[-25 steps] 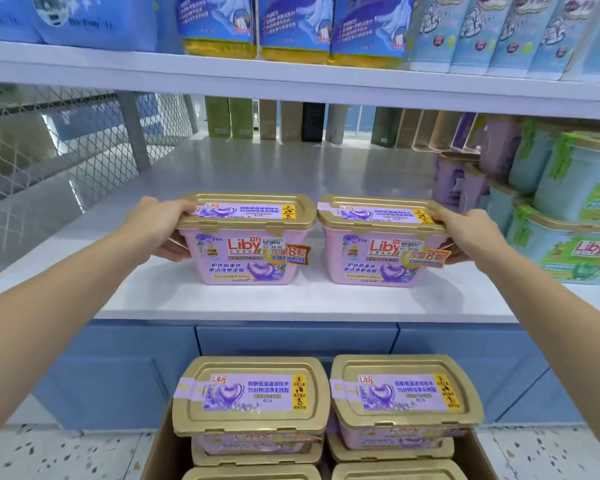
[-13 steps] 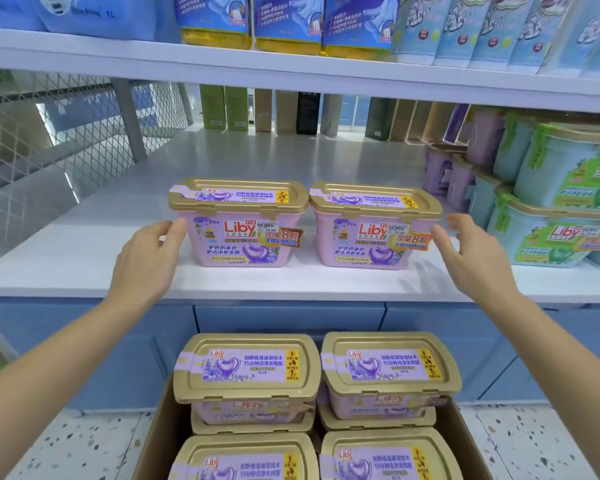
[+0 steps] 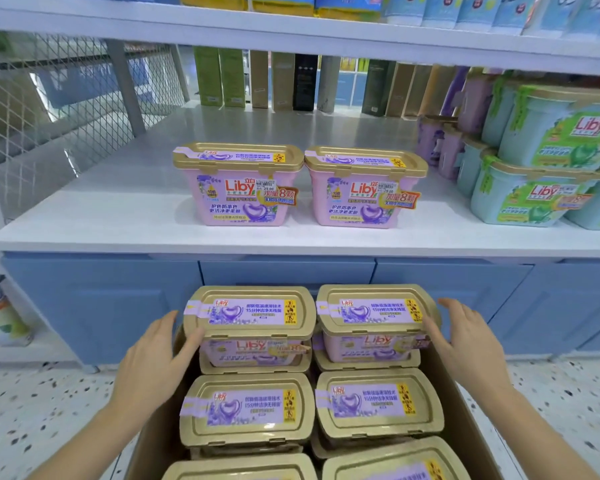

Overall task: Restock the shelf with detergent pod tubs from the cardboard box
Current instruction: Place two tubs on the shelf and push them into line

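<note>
Two pink, gold-lidded pod tubs, the back-left tub (image 3: pixel 250 311) and the back-right tub (image 3: pixel 371 310), sat side by side at the far end of the cardboard box (image 3: pixel 160 438), raised on further tubs. The left hand (image 3: pixel 153 362) lay at the outer left end of the back-left tub, fingers straight and relaxed, grasping nothing. The right hand (image 3: pixel 465 344) stood at the outer right end of the back-right tub, fingers likewise extended; contact could not be confirmed. Both tubs lay between the hands. Above, the left shelved tub (image 3: pixel 238 187) and right shelved tub (image 3: pixel 364 190) stood upright, just beside each other, on the white shelf (image 3: pixel 118 202), well apart from the hands. Green tubs (image 3: pixel 534 199) were stacked at the shelf's right.
</note>
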The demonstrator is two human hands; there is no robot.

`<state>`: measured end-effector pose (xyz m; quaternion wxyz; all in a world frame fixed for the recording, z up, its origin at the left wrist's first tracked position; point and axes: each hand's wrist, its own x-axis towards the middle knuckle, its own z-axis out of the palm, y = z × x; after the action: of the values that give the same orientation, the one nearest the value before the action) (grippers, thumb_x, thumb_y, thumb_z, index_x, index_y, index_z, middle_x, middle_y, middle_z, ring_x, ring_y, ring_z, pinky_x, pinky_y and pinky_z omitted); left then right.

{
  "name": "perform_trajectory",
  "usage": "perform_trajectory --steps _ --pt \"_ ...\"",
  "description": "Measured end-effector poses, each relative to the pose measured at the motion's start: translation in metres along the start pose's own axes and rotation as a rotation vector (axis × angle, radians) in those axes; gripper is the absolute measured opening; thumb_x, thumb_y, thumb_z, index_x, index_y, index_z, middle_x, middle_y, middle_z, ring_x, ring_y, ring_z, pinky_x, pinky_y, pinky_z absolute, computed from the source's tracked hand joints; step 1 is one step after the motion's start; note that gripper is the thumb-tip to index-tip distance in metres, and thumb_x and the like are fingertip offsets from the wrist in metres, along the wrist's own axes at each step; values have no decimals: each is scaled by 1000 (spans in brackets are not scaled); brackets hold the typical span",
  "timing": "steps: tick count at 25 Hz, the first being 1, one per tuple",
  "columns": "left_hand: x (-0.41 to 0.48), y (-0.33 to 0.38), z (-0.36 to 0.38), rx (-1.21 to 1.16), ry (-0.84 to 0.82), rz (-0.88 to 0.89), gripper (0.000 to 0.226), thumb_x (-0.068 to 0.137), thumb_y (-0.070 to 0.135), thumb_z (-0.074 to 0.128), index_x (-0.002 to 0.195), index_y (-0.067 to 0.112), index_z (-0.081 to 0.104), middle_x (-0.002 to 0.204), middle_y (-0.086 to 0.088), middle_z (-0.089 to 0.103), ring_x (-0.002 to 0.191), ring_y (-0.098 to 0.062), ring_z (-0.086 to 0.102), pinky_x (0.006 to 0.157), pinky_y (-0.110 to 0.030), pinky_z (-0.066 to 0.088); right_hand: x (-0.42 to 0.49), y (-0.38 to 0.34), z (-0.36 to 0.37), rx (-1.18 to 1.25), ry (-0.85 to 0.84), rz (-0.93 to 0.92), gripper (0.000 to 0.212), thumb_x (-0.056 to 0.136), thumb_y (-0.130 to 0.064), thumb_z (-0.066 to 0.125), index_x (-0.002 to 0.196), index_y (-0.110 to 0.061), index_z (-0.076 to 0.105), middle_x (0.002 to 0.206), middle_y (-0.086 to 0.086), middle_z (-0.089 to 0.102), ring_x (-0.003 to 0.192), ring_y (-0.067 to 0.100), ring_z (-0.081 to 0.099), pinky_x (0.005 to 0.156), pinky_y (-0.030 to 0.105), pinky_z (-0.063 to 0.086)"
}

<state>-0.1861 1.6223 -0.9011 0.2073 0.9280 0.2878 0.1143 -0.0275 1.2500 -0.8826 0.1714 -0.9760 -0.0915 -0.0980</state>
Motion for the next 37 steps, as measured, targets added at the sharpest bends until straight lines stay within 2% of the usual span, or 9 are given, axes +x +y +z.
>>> perform_trajectory --steps 5,10,15,20,23,27,29,33,37 --pt "7 20 6 -581 -213 -279 48 70 62 44 84 18 60 89 -6 65 90 -32 61 75 -43 53 9 -10 19 468 -140 281 40 91 -41 47 119 -11 46 92 8 60 100 37 60 76 38 46" --pt "17 33 5 -770 -245 -416 34 88 38 52 95 6 61 86 -16 67 74 -32 66 60 -34 54 29 -6 31 709 -167 514 35 86 -42 53 73 -10 54 91 20 65 88 37 65 78 54 56" --pt "14 37 4 -777 -161 -463 29 90 32 48 73 11 58 75 -15 66 64 -30 66 60 -38 57 32 -4 31 512 -118 461 45 87 -47 45 69 -7 56 83 20 67 80 38 65 78 52 54" --pt "11 41 -11 -871 -63 -479 31 88 32 49 71 8 60 73 -17 67 68 -34 68 77 -47 56 31 -9 -1 481 -40 499 49 80 -50 43 71 -4 60 78 17 67 78 37 63 74 41 51" --pt "15 48 -37 -891 -16 -415 33 86 34 50 73 6 61 77 -17 68 69 -32 68 79 -48 56 39 -21 -38 511 27 440 48 80 -49 43 65 -5 53 76 18 62 78 37 57 63 36 39" --pt "24 65 -84 -931 49 -350 28 88 30 49 70 11 59 73 -10 64 51 -24 67 59 -35 58 57 -45 -92 531 98 344 43 87 -41 44 66 -3 51 69 15 56 76 35 52 54 32 31" --pt "33 75 -112 -952 85 -310 26 88 27 48 69 12 58 74 -9 64 61 -29 64 47 -29 56 70 -58 -116 534 134 303 46 82 -45 43 63 -4 50 67 15 53 78 35 50 60 34 32" --pt "57 99 -171 -959 168 -229 28 83 31 50 74 8 63 73 -12 67 67 -31 66 74 -43 57 104 -82 -158 593 242 230 53 73 -48 41 78 2 57 82 23 56 84 38 54 63 36 36" --pt "90 126 -213 -975 247 -163 33 83 28 51 93 -3 59 75 -14 63 63 -32 62 50 -38 57 143 -105 -193 615 341 207 56 76 -46 43 89 5 63 101 31 63 97 44 57 77 39 40"
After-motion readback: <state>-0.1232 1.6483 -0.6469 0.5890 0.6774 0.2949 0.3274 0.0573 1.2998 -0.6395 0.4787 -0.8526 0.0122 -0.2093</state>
